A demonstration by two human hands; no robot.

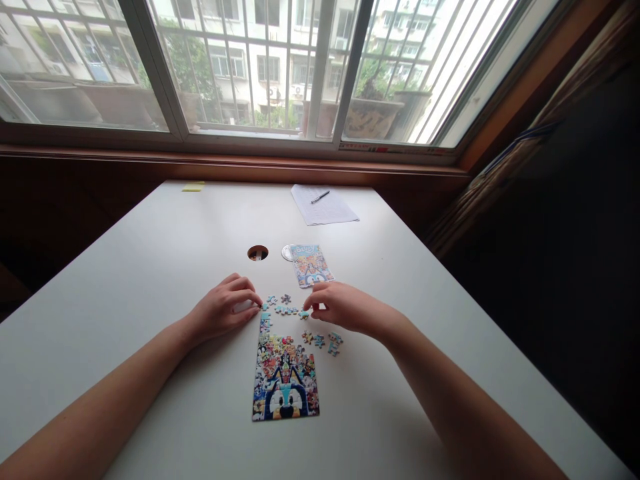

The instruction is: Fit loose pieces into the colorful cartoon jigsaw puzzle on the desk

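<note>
A partly assembled jigsaw puzzle (pixel 286 380) lies flat on the white table, a blue cartoon dog's face at its lower end and a narrow column rising along its left side. At the top of that column, my left hand (pixel 223 310) pinches a small puzzle piece with thumb and forefinger. My right hand (pixel 345 307) has its fingers curled in at a light-blue puzzle piece (pixel 303 314), at the right end of a short joined strip (pixel 286 311). Loose pieces (pixel 285 299) lie above the strip, and several more loose pieces (pixel 319 341) sit below my right hand.
Beyond my right hand lies a picture card (pixel 311 265) with the same dog, partly over a round silver disc (pixel 287 252). A round cable hole (pixel 258 253) is left of it. Farther back are paper sheets (pixel 325 207) with a pen (pixel 320 197) and yellow sticky notes (pixel 193 187).
</note>
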